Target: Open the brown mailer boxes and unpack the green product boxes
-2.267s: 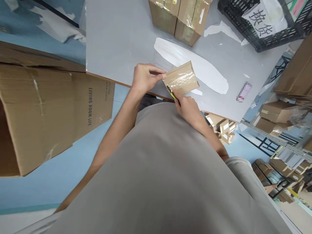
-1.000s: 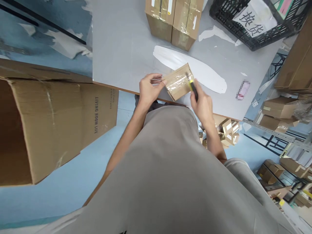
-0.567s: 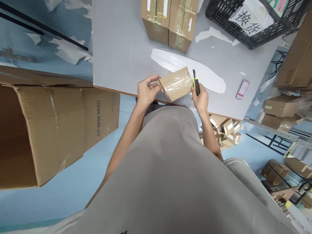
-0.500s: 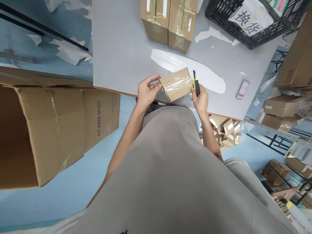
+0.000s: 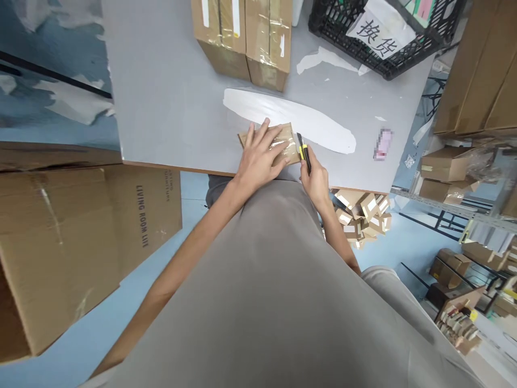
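A small taped cardboard box (image 5: 286,144) lies flat on the grey table (image 5: 169,108) near its front edge. My left hand (image 5: 260,156) rests on top of the box with fingers stretched out, pressing it down. My right hand (image 5: 315,178) is closed around a yellow and black utility knife (image 5: 304,152), whose tip meets the box's right end. My grey shirt fills the lower part of the view.
Two taped cardboard boxes (image 5: 242,37) stand at the back of the table. A black crate (image 5: 375,37) with a paper sign sits at the back right. A large open carton (image 5: 72,231) stands on the left. Small boxes (image 5: 361,213) lie piled under the table.
The box went from held tilted in both hands to lying flat on the table. My left hand opened and moved on top of it. The knife stays at its right end.
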Motion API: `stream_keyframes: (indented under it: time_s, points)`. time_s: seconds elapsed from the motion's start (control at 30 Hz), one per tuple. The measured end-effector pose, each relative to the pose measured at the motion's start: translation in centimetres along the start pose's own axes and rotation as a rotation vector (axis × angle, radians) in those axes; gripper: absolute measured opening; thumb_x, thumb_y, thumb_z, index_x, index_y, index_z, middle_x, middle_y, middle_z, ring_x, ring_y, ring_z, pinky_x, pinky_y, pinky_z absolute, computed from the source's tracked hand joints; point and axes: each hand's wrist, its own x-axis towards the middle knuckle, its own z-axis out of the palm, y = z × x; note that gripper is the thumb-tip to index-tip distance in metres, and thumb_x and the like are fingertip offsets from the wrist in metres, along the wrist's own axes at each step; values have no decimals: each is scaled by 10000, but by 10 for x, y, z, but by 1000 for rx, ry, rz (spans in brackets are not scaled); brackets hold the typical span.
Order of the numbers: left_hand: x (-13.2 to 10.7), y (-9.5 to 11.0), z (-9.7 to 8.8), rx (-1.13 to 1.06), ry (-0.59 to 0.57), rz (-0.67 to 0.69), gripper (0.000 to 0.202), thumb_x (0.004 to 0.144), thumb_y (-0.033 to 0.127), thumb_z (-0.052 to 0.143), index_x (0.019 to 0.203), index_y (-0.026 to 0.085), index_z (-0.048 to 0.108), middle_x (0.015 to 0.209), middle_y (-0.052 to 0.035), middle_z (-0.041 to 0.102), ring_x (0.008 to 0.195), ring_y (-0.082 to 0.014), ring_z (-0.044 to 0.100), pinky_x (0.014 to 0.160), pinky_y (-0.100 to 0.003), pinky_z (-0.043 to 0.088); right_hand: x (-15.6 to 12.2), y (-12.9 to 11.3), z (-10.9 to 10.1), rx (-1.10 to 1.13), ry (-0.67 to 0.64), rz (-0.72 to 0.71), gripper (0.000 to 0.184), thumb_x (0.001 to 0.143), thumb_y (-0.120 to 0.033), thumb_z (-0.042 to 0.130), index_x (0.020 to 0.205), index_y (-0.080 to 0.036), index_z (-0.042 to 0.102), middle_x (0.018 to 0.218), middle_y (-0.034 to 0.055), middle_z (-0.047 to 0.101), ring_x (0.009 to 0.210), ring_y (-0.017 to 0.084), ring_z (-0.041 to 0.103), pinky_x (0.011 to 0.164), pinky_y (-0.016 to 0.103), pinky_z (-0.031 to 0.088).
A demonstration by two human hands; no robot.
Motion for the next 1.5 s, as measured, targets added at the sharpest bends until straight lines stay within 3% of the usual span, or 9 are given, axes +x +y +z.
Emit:
stream_keyframes:
  time_s: [0.13, 0.3, 0.5, 0.67, 0.9, 1.07, 1.3, 1.5]
  points:
    - [2, -1, 6, 16, -38, 34, 643, 1079, 745, 750, 1621, 399, 749, 1932, -67, 516, 1862, -486, 325, 1524, -815, 128, 2, 2, 5, 52, 58, 2, 690, 1242, -540, 459, 1878, -272, 466, 1668, 163, 778, 1435, 375, 821, 1200, 557, 690]
    - [2, -5, 5, -16, -43, 50, 596, 1129, 728, 676, 1602, 373, 748, 1931, -94, 513, 1858, -491, 334, 1504, -847, 138, 5, 0, 11, 6, 47, 26, 676, 1254, -480, 425, 1899, -278, 434, 1666, 162, 773, 1431, 379, 815, 1193, 568, 689]
    - [2, -3, 5, -59, -31, 44, 606, 1117, 689, 700, 1635, 376, 729, 1919, -98, 531, 1856, -479, 343, 1518, -820, 117, 3, -29, 10, -148, -28, 193, 684, 1249, -313, 338, 1931, -302, 385, 1772, 145, 692, 1358, 352, 834, 1148, 522, 700]
    - [2, -3, 4, -149, -32, 39, 590, 1080, 676, 756, 1603, 404, 761, 1913, -77, 541, 1851, -493, 348, 1524, -808, 111, 2, -56, -1, -230, -97, 260, 716, 1238, -351, 381, 1951, -331, 313, 1826, 156, 632, 1390, 360, 818, 1159, 525, 691]
    - [2, -4, 1, -201, -51, 57, 645, 1076, 675, 745, 1657, 397, 734, 1920, -71, 533, 1857, -484, 339, 1533, -797, 99, 11, -76, -21, -267, -148, 291, 743, 1239, -370, 456, 1948, -255, 267, 1690, 228, 733, 1401, 400, 816, 1184, 566, 663]
    - [1, -1, 0, -219, -50, 56, 629, 1088, 689, 740, 1637, 383, 744, 1903, -90, 554, 1849, -491, 354, 1522, -821, 107, 2, -87, -34, -319, -199, 362, 684, 1241, -277, 506, 1906, -192, 370, 1484, 247, 841, 1353, 394, 839, 1174, 527, 654]
    - [0, -5, 0, -179, -88, 92, 625, 1096, 619, 770, 1662, 360, 723, 1915, -126, 532, 1853, -479, 352, 1518, -823, 126, 8, -95, -30, -353, -177, 398, 686, 1205, -216, 544, 1878, -176, 414, 1467, 275, 836, 1373, 388, 834, 1141, 487, 656]
    - [-1, -9, -2, -147, -129, 89, 585, 1099, 602, 766, 1638, 378, 728, 1930, -126, 508, 1861, -476, 336, 1502, -849, 140, -4, -95, -33, -345, -213, 432, 638, 1235, -215, 508, 1868, -163, 445, 1374, 271, 861, 1333, 379, 854, 1119, 471, 660]
